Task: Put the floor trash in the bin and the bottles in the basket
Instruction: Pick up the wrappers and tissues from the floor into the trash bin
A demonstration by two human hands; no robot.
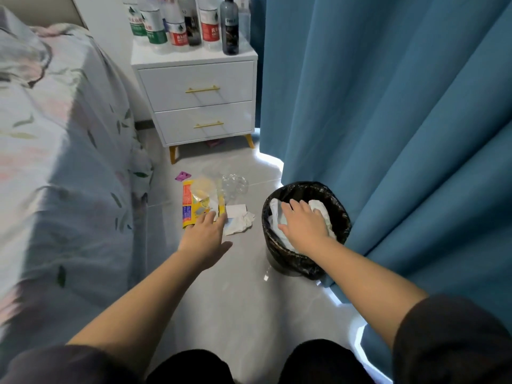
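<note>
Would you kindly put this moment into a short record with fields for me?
left hand: open, fingers stretched to the yellow wrapper and crumpled tissue
right hand: open, spread over white paper inside the bin
bin: black-lined, beside the blue curtain
trash on the floor: yellow wrapper, crumpled tissue, clear plastic, purple scrap
bottles: standing on the nightstand
basket: not in view
</note>
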